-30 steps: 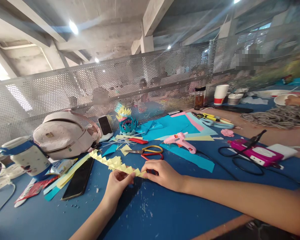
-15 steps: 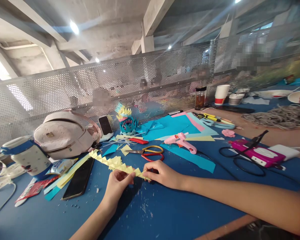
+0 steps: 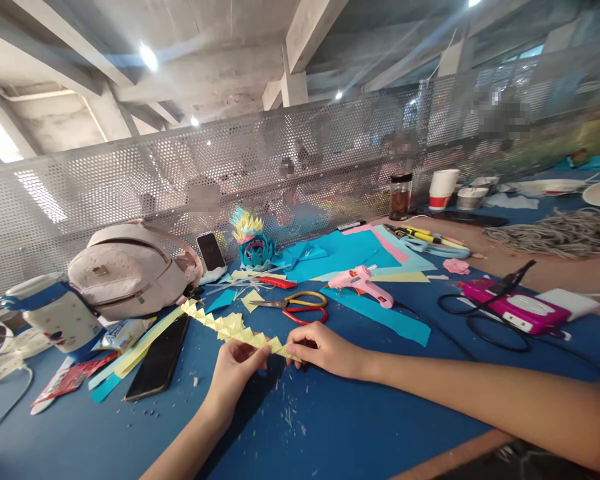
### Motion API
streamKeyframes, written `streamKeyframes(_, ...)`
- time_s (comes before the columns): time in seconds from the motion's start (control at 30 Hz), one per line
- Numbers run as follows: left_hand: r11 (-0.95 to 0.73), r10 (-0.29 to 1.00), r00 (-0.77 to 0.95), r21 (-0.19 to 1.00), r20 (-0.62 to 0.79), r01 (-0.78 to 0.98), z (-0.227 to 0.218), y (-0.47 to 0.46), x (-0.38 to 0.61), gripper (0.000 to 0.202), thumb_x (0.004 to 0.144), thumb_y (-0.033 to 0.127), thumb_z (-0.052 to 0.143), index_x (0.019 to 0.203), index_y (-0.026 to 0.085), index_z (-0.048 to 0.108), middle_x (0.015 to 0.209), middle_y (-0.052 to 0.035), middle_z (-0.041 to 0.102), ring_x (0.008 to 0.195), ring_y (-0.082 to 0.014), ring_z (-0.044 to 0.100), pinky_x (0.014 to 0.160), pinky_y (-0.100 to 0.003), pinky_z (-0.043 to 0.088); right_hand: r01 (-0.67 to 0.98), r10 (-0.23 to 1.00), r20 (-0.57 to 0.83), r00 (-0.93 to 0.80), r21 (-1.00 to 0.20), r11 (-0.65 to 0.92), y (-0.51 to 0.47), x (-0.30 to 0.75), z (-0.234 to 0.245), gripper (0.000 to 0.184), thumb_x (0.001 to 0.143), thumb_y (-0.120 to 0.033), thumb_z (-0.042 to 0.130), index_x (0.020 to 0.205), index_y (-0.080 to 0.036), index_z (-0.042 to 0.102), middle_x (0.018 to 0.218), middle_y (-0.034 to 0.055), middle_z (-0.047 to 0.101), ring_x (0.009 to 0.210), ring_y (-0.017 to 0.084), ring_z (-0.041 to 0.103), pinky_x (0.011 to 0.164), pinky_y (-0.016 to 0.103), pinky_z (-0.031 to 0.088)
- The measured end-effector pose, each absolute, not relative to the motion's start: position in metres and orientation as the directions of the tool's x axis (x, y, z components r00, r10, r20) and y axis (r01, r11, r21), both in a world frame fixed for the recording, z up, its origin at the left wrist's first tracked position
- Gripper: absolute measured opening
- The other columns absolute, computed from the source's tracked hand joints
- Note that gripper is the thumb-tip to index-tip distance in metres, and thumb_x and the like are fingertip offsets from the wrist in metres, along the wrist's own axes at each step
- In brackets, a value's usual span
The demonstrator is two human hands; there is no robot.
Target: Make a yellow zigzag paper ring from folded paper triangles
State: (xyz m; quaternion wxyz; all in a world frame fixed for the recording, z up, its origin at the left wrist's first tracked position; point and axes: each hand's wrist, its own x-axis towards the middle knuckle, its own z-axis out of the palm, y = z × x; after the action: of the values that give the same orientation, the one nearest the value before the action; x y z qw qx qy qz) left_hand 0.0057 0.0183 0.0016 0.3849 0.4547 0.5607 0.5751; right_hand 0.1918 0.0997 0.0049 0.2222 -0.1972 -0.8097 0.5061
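A long strip of folded yellow paper triangles (image 3: pixel 230 327) runs from the middle of the blue table (image 3: pixel 330 427) back to the left. My left hand (image 3: pixel 237 373) pinches the strip near its close end from below. Beside it, my right hand (image 3: pixel 325 349) pinches the very tip of the same strip, fingers curled. Both hands rest low on the table, a thumb's width apart.
Scissors (image 3: pixel 295 305) and a pink glue gun (image 3: pixel 363 283) lie just behind my hands. A black phone (image 3: pixel 157 363) and a pale backpack (image 3: pixel 130 270) are at the left. A pink box with black cable (image 3: pixel 517 310), paper sheets (image 3: pixel 350 257) and a paper flower (image 3: pixel 253 243) lie further off.
My right hand has slid slightly left along the strip's tip. The left hand and the strip have hardly moved.
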Motion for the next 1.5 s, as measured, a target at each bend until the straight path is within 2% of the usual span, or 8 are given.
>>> streamKeyframes(0.1,-0.077,0.952,-0.292,0.995,0.091,0.060,0.002,0.018,0.007,0.032,0.060,0.037,0.084,0.050,0.014,0.063,0.047,0.0000,0.061,0.048,-0.0104,0.053,0.052,-0.020,0.044,0.100,0.537,0.154,-0.829,-0.905,0.414,0.099,0.192,0.006,0.034,0.092,-0.044,0.056,0.080,-0.013,0.064,0.070,0.0025,0.063,0.068,0.015,0.059,0.063,0.023,0.043)
streamKeyframes(0.23,-0.094,0.953,-0.285,0.994,0.103,0.047,0.002,0.017,0.009,0.033,0.060,0.037,0.084,0.050,0.014,0.063,0.048,0.0003,0.060,0.048,-0.0103,0.053,0.052,-0.020,0.045,0.160,0.557,0.210,-0.804,-0.825,0.541,0.101,0.193,0.003,0.029,0.083,-0.042,0.068,0.076,-0.015,0.060,0.063,-0.0027,0.054,0.061,0.011,0.049,0.055,0.020,0.035)
streamKeyframes(0.4,-0.098,0.965,-0.238,0.993,0.110,0.063,0.005,0.017,0.007,0.034,0.062,0.038,0.083,0.050,0.014,0.064,0.048,-0.0001,0.059,0.048,-0.0109,0.052,0.053,-0.021,0.044,0.178,0.553,0.259,-0.792,-0.769,0.614,0.101,0.192,0.001,0.025,0.083,-0.038,0.068,0.077,-0.016,0.057,0.064,-0.0038,0.052,0.059,0.009,0.045,0.053,0.020,0.032)
streamKeyframes(0.63,-0.132,0.957,-0.263,0.991,0.120,-0.027,0.002,0.017,0.008,0.031,0.064,0.039,0.083,0.075,0.013,0.070,0.050,0.0020,0.060,0.048,-0.0101,0.051,0.054,-0.021,0.041,0.169,0.619,0.302,-0.725,-0.794,0.585,0.098,0.192,0.007,0.018,0.083,-0.032,0.067,0.079,-0.016,0.060,0.066,-0.0029,0.053,0.060,0.010,0.047,0.054,0.020,0.035)
streamKeyframes(0.87,-0.154,0.964,-0.228,0.986,0.135,-0.066,-0.004,0.019,0.002,0.027,0.069,0.036,0.082,0.077,0.014,0.068,0.052,0.0025,0.061,0.049,-0.0084,0.051,0.055,-0.019,0.040,0.143,0.610,0.342,-0.714,-0.782,0.606,0.095,0.193,0.007,0.017,0.079,-0.029,0.069,0.074,-0.016,0.058,0.066,-0.0037,0.054,0.058,0.009,0.048,0.053,0.020,0.035)
streamKeyframes(1.03,-0.151,0.971,-0.191,0.988,0.142,-0.035,-0.006,0.020,-0.001,0.027,0.071,0.036,0.080,0.078,0.013,0.068,0.055,0.0015,0.062,0.050,-0.0094,0.053,0.055,-0.021,0.041,0.137,0.627,0.321,-0.710,-0.810,0.570,0.095,0.192,0.007,0.013,0.082,-0.029,0.066,0.080,-0.017,0.060,0.071,-0.0030,0.056,0.061,0.009,0.047,0.054,0.020,0.036)
streamKeyframes(1.5,-0.202,0.953,-0.239,0.978,0.187,-0.042,0.002,0.015,0.006,0.023,0.069,0.034,0.081,0.070,0.015,0.069,0.052,0.0021,0.060,0.050,-0.0107,0.052,0.055,-0.022,0.041,0.090,0.638,0.329,-0.697,-0.842,0.532,0.094,0.192,0.011,0.013,0.081,-0.026,0.063,0.076,-0.017,0.055,0.076,-0.0011,0.055,0.066,0.011,0.048,0.056,0.021,0.037)
